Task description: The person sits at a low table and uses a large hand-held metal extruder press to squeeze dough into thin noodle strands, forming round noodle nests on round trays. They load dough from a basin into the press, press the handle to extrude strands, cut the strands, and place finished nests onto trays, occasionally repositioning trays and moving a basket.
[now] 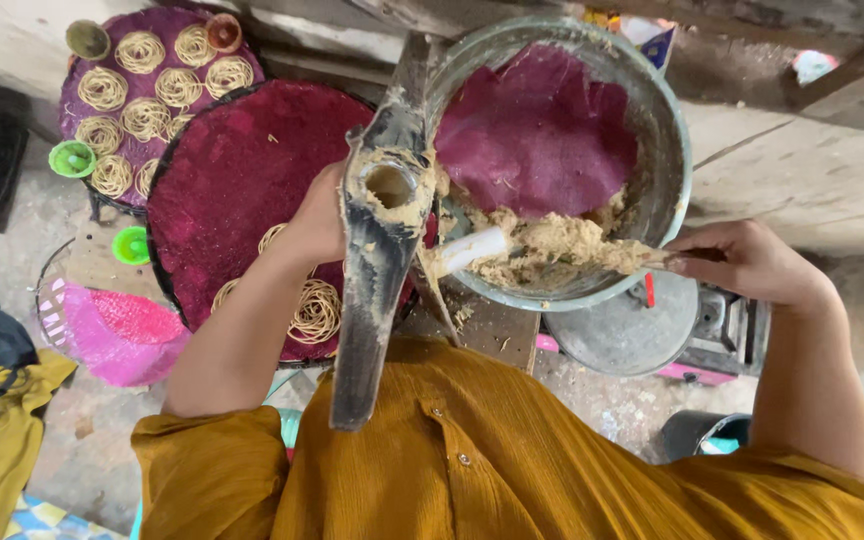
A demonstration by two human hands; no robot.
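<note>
Two hands: left hand (317, 222) steadies the wooden press (377, 250); right hand (742, 262) closed around a dough-caked spoon (552, 250).
Dough (552, 240): soft, sticky, inside the metal bowl (667, 130), near edge.
Hold: press looks heavy, stiff; grasp its handle.

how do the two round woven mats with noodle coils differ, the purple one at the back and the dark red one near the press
The purple round woven mat is nearly covered with pale noodle coils in rows, and small cups sit at its rim. The dark red round woven mat is mostly bare, with a few coils near the left hand, and it overlaps the purple mat's edge. Both are round, woven and hold coils of the same kind.
</note>
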